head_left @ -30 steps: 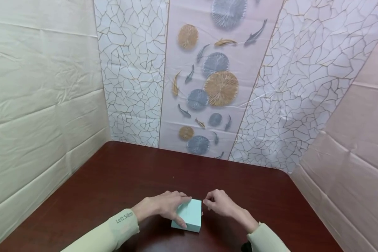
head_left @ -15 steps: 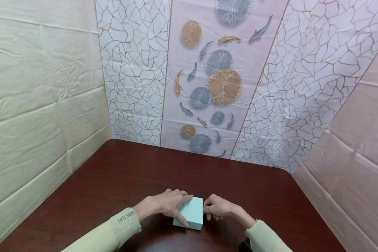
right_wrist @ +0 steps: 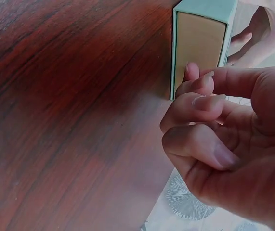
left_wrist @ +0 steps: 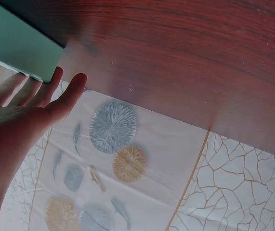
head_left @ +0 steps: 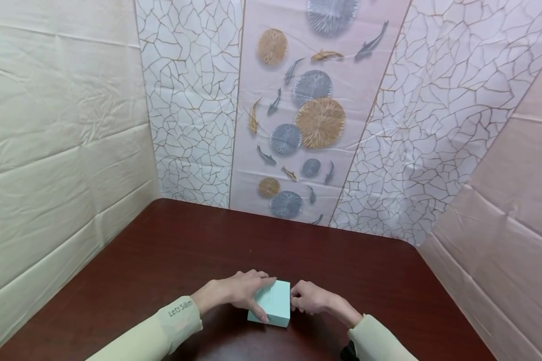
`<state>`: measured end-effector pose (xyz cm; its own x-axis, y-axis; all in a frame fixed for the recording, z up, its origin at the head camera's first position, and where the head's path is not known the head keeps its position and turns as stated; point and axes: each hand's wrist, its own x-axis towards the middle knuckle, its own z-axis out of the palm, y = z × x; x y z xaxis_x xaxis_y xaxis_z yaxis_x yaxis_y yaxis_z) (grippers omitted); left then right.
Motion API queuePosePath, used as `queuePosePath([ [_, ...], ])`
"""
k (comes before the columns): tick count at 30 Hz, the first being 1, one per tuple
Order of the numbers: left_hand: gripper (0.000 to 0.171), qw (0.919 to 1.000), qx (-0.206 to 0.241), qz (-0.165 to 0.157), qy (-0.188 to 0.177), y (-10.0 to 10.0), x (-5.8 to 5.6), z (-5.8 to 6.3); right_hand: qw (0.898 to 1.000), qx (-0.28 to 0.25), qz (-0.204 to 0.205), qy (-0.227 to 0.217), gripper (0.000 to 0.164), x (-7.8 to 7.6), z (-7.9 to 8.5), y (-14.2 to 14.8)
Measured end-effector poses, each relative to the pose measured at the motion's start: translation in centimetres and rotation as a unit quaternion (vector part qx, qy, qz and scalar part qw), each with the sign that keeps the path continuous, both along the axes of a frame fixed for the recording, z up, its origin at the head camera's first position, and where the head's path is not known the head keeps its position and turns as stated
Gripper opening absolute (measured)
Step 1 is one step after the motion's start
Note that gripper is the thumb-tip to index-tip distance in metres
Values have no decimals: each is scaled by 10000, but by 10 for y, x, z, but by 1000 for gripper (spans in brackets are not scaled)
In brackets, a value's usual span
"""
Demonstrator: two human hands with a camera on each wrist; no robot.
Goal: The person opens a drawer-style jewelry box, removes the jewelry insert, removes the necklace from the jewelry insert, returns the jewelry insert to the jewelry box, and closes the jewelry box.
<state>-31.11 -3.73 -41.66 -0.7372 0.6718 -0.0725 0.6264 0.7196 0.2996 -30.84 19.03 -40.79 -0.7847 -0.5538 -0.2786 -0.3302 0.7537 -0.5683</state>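
A mint-green box lies on the dark red-brown table. My left hand holds it from the left, thumb at the near edge and fingers over the far edge. In the left wrist view its fingers reach along the box. At the box's right end my right hand has its fingers curled. The right wrist view shows a tan inner end framed by the green sleeve, with thumb and index fingertips pinched against it, where a small tab stuck out earlier; the tab is hidden now.
The wood-grain table stretches out beyond and around the box. A patterned cloth with fish and round motifs hangs at the back, and pale cloth walls stand on both sides.
My right hand has come down and nearer to the box's right end, covering the small pale tab visible there before. The left hand keeps its hold, and the box stays in place.
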Motion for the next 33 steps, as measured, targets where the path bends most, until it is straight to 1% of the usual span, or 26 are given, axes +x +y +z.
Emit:
queuePosePath([
  [5,95,10000,39,11,-25,0,-2,-2,9996,-9,157,215,27,0,1,0],
  [10,95,9999,68,39,-96,2,-2,0,9996,-59,203,180,27,-1,4,2],
  [15,94,9997,100,87,-195,0,0,3,9994,26,218,259,26,-3,4,3],
  [19,95,9995,134,108,-279,-1,0,4,9993,12,262,277,25,-2,4,5],
  [29,94,9995,164,60,-276,-1,-2,3,9986,20,427,303,27,-5,6,10],
  [33,93,9995,169,27,-253,-1,-1,2,9988,47,396,272,27,-4,6,13],
])
